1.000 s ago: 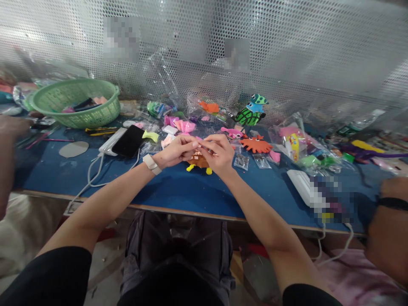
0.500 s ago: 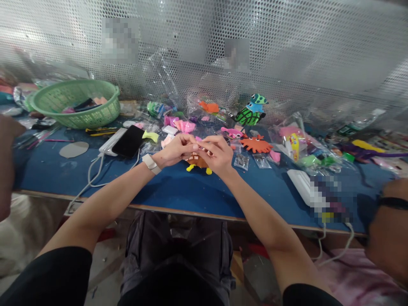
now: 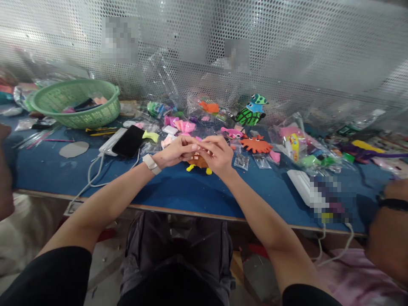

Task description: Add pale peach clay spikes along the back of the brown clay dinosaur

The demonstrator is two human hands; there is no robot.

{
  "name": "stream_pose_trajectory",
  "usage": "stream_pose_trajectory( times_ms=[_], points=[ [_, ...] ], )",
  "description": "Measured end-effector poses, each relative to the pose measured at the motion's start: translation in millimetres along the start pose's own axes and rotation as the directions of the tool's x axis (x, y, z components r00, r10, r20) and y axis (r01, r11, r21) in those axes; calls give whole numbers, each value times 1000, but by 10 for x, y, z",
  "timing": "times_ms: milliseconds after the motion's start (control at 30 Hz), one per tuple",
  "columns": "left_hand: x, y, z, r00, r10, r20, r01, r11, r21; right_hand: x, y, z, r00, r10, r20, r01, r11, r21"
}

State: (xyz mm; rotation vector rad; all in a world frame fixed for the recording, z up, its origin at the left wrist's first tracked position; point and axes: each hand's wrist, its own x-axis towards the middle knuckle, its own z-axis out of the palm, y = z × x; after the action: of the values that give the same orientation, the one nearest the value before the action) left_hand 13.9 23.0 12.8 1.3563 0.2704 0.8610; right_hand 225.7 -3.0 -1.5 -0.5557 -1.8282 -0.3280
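My left hand [image 3: 181, 150] and my right hand [image 3: 217, 154] meet at the fingertips above the blue table. Both are closed in a pinch; whatever lies between the fingers is too small or hidden to make out. Just beneath them is a brown clay-like figure [image 3: 200, 163] with yellow feet and pale square patches on top, mostly covered by the hands. A bit of bright pink shows behind the fingertips. Right of my hands lie an orange crab-shaped piece [image 3: 256, 144] with eyes and a pink figure [image 3: 232, 133].
A green basket [image 3: 76, 115], a black phone [image 3: 128, 142] and a white power bank [image 3: 112, 141] with a cable are on the left. Small bags [image 3: 241, 161] and a turtle-like figure [image 3: 250, 112] stand right. Another white device [image 3: 299, 187] lies near the front edge. People's arms show at both sides.
My hands stay almost in place, with only slight finger movement. At the far left, another person's arm has shifted lower and outward.
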Motion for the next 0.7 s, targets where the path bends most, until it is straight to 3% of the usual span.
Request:
stream_pose_trajectory(
  times_ms=[167,700],
  points=[
    [3,19,-4,1000,18,-17,-18,1000,1,13,-1,10,999,-45,-11,45,999,-8],
    [-15,15,-20,1000,-25,3,25,1000,5,28,-22,18,1000,-14,21,14,1000,0]
  ],
)
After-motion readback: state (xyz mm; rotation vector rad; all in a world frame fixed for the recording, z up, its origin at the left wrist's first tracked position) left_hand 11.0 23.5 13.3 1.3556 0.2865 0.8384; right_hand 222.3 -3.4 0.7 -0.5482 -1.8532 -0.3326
